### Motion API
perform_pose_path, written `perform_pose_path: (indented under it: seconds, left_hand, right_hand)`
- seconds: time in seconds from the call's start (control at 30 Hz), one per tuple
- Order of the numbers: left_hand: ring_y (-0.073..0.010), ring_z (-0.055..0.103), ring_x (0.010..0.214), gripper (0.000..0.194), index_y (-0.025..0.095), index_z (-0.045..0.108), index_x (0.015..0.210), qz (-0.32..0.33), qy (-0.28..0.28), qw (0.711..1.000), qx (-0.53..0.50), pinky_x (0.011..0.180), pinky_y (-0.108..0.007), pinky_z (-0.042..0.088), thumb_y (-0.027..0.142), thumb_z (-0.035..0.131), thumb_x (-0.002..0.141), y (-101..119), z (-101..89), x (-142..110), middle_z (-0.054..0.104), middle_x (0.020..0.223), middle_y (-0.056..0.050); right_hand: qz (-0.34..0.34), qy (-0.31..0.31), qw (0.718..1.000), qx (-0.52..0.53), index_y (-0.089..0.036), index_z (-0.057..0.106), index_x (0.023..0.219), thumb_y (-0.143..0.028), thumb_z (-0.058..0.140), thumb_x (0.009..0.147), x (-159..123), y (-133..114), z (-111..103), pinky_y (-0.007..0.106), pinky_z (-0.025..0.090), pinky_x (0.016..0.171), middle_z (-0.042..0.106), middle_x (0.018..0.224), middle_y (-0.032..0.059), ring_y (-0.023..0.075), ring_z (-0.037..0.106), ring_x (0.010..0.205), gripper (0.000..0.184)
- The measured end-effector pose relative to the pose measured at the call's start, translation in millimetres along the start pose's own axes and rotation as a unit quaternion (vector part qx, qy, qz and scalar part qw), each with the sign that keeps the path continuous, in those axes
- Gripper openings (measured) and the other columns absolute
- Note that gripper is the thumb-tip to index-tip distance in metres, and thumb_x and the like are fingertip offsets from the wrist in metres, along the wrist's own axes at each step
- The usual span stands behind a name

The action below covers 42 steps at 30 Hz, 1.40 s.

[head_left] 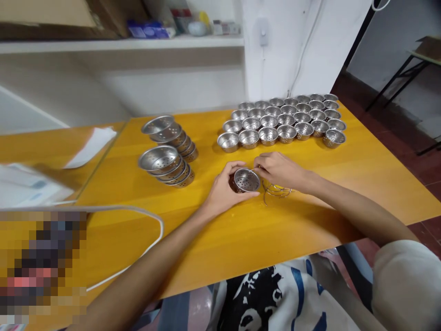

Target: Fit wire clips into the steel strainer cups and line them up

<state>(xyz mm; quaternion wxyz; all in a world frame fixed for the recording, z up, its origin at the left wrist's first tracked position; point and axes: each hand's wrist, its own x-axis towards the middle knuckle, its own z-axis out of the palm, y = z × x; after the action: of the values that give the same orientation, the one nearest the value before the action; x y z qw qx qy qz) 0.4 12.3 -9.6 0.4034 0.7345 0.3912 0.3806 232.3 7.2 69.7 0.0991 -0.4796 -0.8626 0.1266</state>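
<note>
A small perforated metal cup [246, 180] is in my left hand [223, 186], whose thumb and fingers curve around its side. My right hand [274, 168] is closed at the cup's right rim, its fingertips pinching what looks like a thin wire. Under that hand lie several loose curved metal wires [277, 191] on the yellow table [206, 257]. The exact spot where the pinched wire meets the cup is partly hidden by my fingers.
Two leaning stacks of similar cups [158, 158] stand to the left. Rows of single cups [285, 120] fill the table's back right. A white cable [161, 225] curves across the left side, near papers [91, 146]. Behind is a white shelf [172, 43].
</note>
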Motion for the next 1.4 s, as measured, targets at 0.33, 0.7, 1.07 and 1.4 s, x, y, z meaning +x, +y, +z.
perform_pose_path:
  seconds: [0.33,0.7,1.07,1.4]
  left_hand:
    - [-0.0310,0.078,0.108,0.085,0.026,0.053,0.127,0.003,-0.021,0.999,-0.026,0.097,-0.048,0.062,0.049,0.104,0.063,0,1.1,-1,0.078,0.116,-0.009]
    - [-0.0231,0.072,0.093,0.054,0.021,0.067,0.107,-0.034,-0.027,0.999,-0.006,0.088,-0.037,0.058,0.047,0.096,0.070,11,1.2,0,0.075,0.100,-0.004]
    - [-0.0185,0.065,0.085,0.059,0.018,0.071,0.107,-0.077,-0.098,0.990,-0.072,0.079,-0.031,0.055,0.044,0.098,0.062,12,-19.9,15,0.072,0.095,-0.003]
    - [-0.0173,0.064,0.081,0.062,0.018,0.066,0.109,-0.063,-0.135,0.988,-0.044,0.079,-0.030,0.054,0.044,0.098,0.063,12,-24.5,16,0.070,0.094,0.000]
  right_hand:
    - [-0.025,0.044,0.999,0.016,-0.015,0.075,0.105,-0.022,0.050,0.112,8,-7,18,0.033,0.035,0.076,0.071,0.102,0.0101,0.0190,0.057,0.081,0.027]
    - [-0.018,0.110,0.981,0.161,-0.015,0.071,0.111,-0.022,0.058,0.108,9,-6,30,0.030,0.036,0.073,0.069,0.090,0.0039,0.0153,0.054,0.075,0.015]
    - [-0.084,-0.062,0.873,0.476,-0.016,0.078,0.097,-0.052,0.080,0.093,14,21,28,0.029,0.049,0.078,0.074,0.088,0.0012,0.0134,0.061,0.081,0.036]
    - [-0.043,-0.031,0.839,0.542,-0.016,0.068,0.090,-0.051,0.089,0.086,15,9,43,0.024,0.041,0.061,0.071,0.079,-0.0001,0.0094,0.053,0.063,0.041]
